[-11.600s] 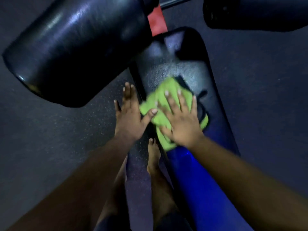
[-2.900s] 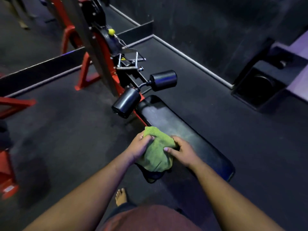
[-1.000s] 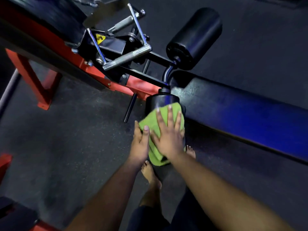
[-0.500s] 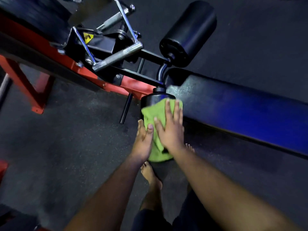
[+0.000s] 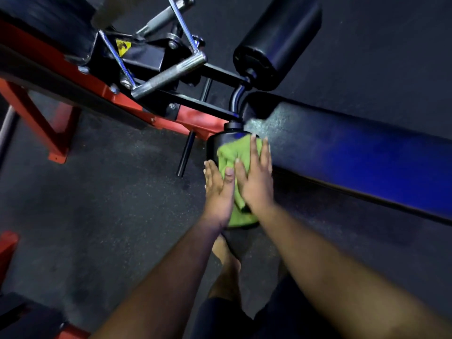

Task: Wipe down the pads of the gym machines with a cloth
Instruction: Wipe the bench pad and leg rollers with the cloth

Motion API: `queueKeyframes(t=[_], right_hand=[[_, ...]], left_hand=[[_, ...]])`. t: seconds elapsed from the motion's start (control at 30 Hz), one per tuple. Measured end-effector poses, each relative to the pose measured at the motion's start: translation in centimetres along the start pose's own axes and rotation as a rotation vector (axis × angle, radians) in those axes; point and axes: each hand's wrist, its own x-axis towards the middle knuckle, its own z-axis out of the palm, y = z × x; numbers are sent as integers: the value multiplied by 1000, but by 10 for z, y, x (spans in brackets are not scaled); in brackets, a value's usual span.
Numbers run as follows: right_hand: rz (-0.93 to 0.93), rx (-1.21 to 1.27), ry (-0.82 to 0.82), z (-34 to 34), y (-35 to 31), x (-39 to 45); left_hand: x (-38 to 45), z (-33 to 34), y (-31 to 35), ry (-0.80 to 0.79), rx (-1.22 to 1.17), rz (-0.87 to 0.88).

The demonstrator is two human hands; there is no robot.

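Since a moment ago our hands have slid the green cloth (image 5: 231, 152) further up the near roller pad (image 5: 213, 145); our left hand (image 5: 218, 189) and right hand (image 5: 256, 182) press it flat, fingers straight; beyond lie the blue bench pad (image 5: 354, 152), the far roller pad (image 5: 278, 37) and the red frame (image 5: 49, 123).
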Motion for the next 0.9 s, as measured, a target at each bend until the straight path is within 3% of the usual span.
queueKeyframes(t=[0.13, 0.33, 0.43, 0.57, 0.77, 0.9], right_hand=[[-25, -8, -75, -10, -6, 41], [28, 119, -77, 2, 37, -71], [78, 139, -51, 0, 21, -24], [75, 5, -34, -10, -12, 40], [-123, -224, -149, -14, 23, -71], [-194, -373, -305, -45, 34, -80]], left_hand=[[2, 5, -5, -23, 127, 30], [-9, -7, -16, -98, 352, 122], [-4, -8, -18, -104, 309, 113], [2, -6, -23, -84, 250, 107], [-5, -26, -10, -147, 259, 68], [-21, -39, 9, -205, 405, 82]])
